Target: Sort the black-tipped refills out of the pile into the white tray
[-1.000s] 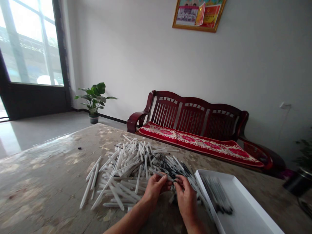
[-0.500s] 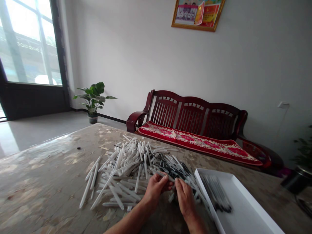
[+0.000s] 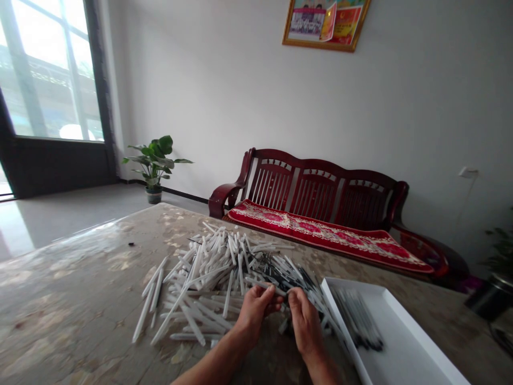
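A big heap of white pen barrels (image 3: 208, 278) lies on the marbled table (image 3: 80, 289), with dark pen refills (image 3: 288, 275) mixed in at its right side. My left hand (image 3: 256, 310) is closed in a pinch on a white pen barrel at the near edge of the heap. My right hand (image 3: 305, 321) is closed next to it, fingertips meeting the left hand's, pinching a thin piece I cannot make out. A white tray (image 3: 401, 347) at the right holds several finished dark pens (image 3: 356, 318).
Behind the table stands a dark red wooden bench (image 3: 320, 192) with a red patterned cushion. A potted plant (image 3: 154, 163) is on the floor by the large window. A framed picture (image 3: 326, 24) hangs on the wall. Another plant pot (image 3: 491, 297) is at the far right.
Both hands stay together at the near edge of the heap with only slight finger movement. The view shifted a little.
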`<act>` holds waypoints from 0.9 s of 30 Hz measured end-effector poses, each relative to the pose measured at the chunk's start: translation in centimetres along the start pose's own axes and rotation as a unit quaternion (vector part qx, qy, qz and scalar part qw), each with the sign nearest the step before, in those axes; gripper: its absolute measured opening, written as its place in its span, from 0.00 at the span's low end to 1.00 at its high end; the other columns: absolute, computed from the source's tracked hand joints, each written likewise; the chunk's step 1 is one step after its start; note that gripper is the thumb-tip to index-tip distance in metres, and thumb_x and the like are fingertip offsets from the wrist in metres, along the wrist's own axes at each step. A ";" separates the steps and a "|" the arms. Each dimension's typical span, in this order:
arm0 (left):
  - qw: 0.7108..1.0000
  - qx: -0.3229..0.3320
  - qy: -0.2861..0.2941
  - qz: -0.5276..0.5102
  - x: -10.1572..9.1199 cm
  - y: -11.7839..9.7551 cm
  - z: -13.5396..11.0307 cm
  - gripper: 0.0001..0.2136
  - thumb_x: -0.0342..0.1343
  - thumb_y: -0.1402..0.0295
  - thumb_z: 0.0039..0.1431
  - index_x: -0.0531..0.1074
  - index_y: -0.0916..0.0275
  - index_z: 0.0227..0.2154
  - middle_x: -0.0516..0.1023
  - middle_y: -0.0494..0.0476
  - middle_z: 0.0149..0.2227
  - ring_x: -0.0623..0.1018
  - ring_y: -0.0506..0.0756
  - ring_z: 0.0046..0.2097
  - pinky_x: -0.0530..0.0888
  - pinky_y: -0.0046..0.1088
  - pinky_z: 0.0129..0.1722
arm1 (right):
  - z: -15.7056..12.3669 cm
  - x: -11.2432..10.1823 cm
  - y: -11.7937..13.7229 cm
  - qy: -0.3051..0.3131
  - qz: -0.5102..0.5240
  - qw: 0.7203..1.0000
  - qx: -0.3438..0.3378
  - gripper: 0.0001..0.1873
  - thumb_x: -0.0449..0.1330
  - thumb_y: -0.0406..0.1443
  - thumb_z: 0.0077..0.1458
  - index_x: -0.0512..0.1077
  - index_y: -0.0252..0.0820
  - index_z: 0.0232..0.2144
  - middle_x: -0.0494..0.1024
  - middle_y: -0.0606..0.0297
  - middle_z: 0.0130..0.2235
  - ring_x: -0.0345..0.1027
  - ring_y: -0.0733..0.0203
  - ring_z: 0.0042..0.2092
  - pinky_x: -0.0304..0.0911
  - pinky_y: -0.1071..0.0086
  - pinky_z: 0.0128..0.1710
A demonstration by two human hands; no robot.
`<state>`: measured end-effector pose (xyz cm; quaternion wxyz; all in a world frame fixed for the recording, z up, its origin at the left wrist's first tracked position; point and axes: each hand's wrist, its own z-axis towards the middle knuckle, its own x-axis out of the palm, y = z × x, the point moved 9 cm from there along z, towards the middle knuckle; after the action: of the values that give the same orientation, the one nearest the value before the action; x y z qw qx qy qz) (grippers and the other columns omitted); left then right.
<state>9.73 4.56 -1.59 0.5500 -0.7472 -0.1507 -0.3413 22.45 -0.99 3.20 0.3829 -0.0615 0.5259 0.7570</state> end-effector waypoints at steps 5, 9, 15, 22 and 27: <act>1.000 -0.002 0.010 0.007 0.3 0.1 -0.1 0.25 0.77 0.54 0.29 0.74 0.65 0.27 0.80 0.53 0.24 0.80 0.52 0.27 0.76 0.25 0.28 | -0.1 0.1 0.0 -0.001 -0.021 1.000 0.010 0.26 0.45 0.53 0.65 0.66 0.46 0.23 0.71 0.68 0.21 0.65 0.60 0.25 0.56 0.69 0.27; 1.000 -0.004 0.006 0.008 0.3 0.1 -0.3 0.25 0.77 0.53 0.29 0.74 0.65 0.26 0.81 0.54 0.25 0.80 0.52 0.27 0.76 0.25 0.28 | -0.1 0.0 0.0 -0.006 -0.001 1.000 0.016 0.27 0.44 0.54 0.65 0.68 0.46 0.25 0.74 0.66 0.24 0.68 0.59 0.27 0.58 0.69 0.27; 1.000 -0.002 0.012 0.016 0.5 0.1 -0.3 0.26 0.77 0.53 0.28 0.73 0.65 0.26 0.80 0.54 0.24 0.80 0.52 0.27 0.76 0.25 0.27 | 0.0 -0.3 0.3 -0.020 -0.008 1.000 0.004 0.26 0.46 0.53 0.65 0.68 0.46 0.24 0.74 0.66 0.23 0.68 0.59 0.26 0.58 0.69 0.28; 1.000 0.007 0.004 0.014 0.3 0.0 -0.3 0.25 0.76 0.54 0.30 0.73 0.65 0.27 0.80 0.53 0.25 0.80 0.53 0.27 0.76 0.26 0.28 | -0.3 -0.3 0.3 -0.034 0.002 0.999 0.014 0.25 0.49 0.56 0.63 0.69 0.46 0.26 0.74 0.69 0.23 0.66 0.60 0.25 0.56 0.69 0.26; 1.000 0.010 0.015 0.021 0.6 0.0 -0.4 0.25 0.76 0.54 0.30 0.73 0.65 0.26 0.79 0.52 0.23 0.79 0.52 0.26 0.75 0.25 0.27 | 0.0 0.0 0.0 -0.026 0.048 0.998 0.033 0.28 0.46 0.54 0.64 0.70 0.46 0.22 0.75 0.64 0.23 0.70 0.56 0.28 0.62 0.66 0.31</act>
<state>10.06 4.08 -1.14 0.5671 -0.7390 -0.1299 -0.3396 22.51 -0.99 3.20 0.3614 -0.0040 0.5432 0.7579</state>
